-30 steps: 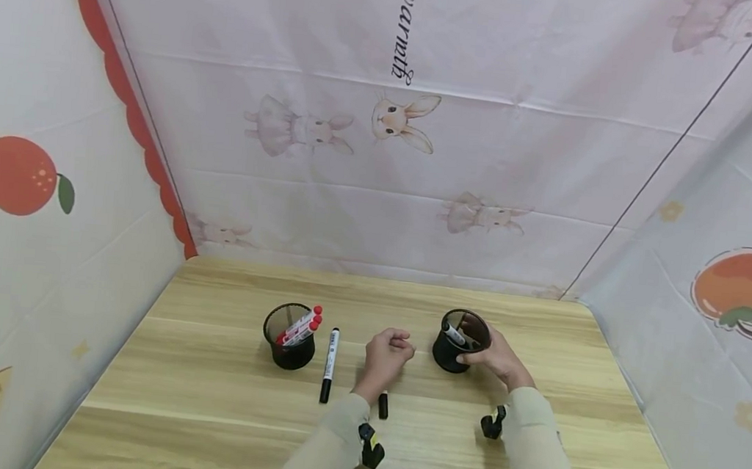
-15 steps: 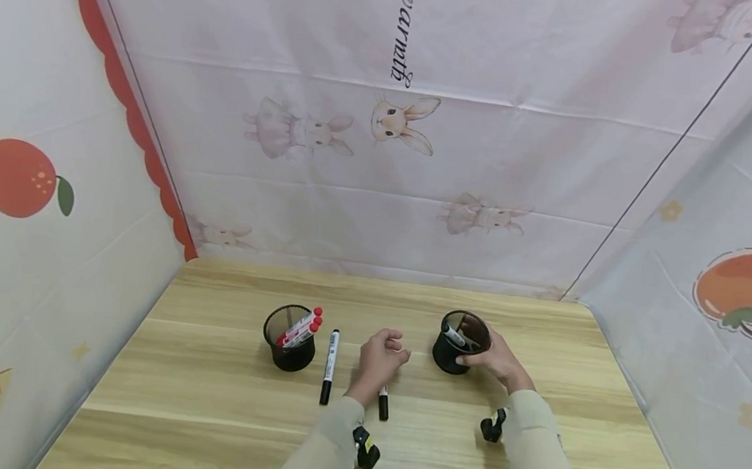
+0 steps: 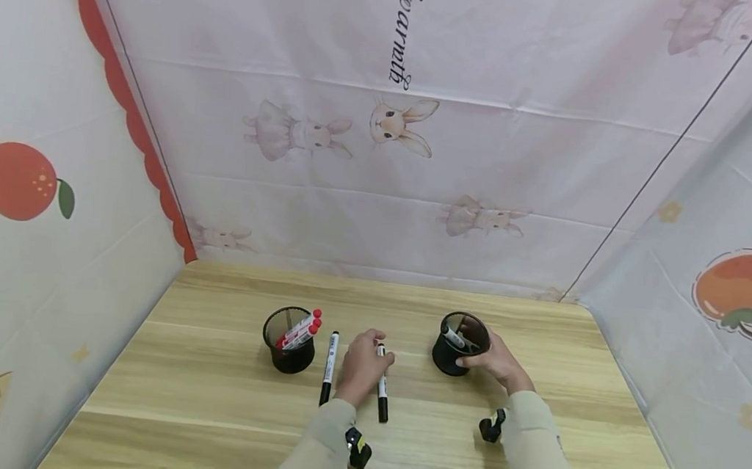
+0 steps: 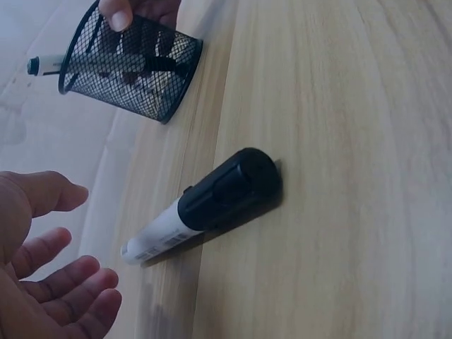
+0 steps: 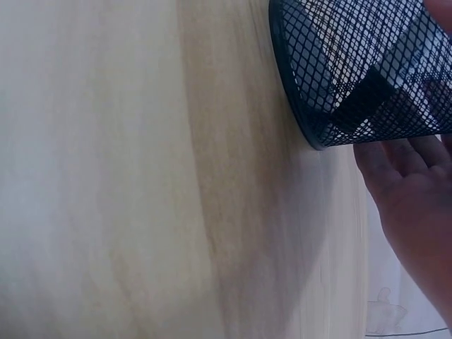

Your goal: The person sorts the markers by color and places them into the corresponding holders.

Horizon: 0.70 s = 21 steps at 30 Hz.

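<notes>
My right hand (image 3: 497, 360) grips the rim and side of a black mesh pen cup (image 3: 448, 359) standing on the table. A black-capped white marker (image 4: 49, 65) leans inside that cup. Over the table's middle, my left hand (image 3: 363, 366) hovers with relaxed, parted fingers (image 4: 78, 282) beside a white marker with a black cap (image 4: 229, 191). In the left wrist view a gap shows between these fingers and the marker. Another black-capped marker (image 3: 330, 363) lies to the left of this hand.
On the left stands a second black mesh pen cup (image 3: 292, 360) holding several red-capped markers (image 3: 302, 329). The wooden table (image 3: 191, 397) meets printed cloth walls at the back and both sides.
My left hand has moved left and slightly down, uncovering more of the marker that was partly hidden under it. The right hand and its pen cup stay in place.
</notes>
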Tool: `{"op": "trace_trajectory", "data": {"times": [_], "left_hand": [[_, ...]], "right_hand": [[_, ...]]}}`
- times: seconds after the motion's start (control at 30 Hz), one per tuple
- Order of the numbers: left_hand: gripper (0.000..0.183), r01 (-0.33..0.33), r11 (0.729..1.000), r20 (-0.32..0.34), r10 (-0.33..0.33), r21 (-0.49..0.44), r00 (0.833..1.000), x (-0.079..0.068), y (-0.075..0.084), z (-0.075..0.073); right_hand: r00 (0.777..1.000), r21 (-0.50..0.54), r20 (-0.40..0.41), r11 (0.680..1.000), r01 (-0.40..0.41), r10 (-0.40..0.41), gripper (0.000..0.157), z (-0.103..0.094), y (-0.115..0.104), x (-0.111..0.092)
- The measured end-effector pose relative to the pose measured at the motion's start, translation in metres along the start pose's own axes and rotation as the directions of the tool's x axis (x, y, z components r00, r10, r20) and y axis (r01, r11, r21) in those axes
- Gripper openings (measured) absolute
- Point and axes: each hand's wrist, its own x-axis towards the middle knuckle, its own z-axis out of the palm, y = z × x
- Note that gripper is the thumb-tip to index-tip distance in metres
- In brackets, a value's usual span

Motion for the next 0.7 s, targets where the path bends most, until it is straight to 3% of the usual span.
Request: {"op": "trace_trajectory", "data": {"times": [0.37,0.53,0.7], "left_hand": [[0.039,0.113,0.993,0.040,-0.114,0.029,0.993,0.0018,-0.0045,0.0007],[0.039,0.127,0.992,0.075,-0.126,-0.009,0.989,0.0034,-0.0065,0.0044],[0.034,0.131,0.991,0.068,-0.132,0.023,0.989,0.0057,-0.0084,0.0076]], "right_hand": [[1.000,0.031,0.017,0.999,0.010,-0.011,0.088,0.0000,0.0022,0.0024],[0.999,0.092,0.040,0.996,0.018,-0.022,0.091,0.0001,0.0040,0.0035],[0.999,0.115,0.052,0.993,-0.007,0.001,0.093,0.0001,0.0035,0.0036]]}}
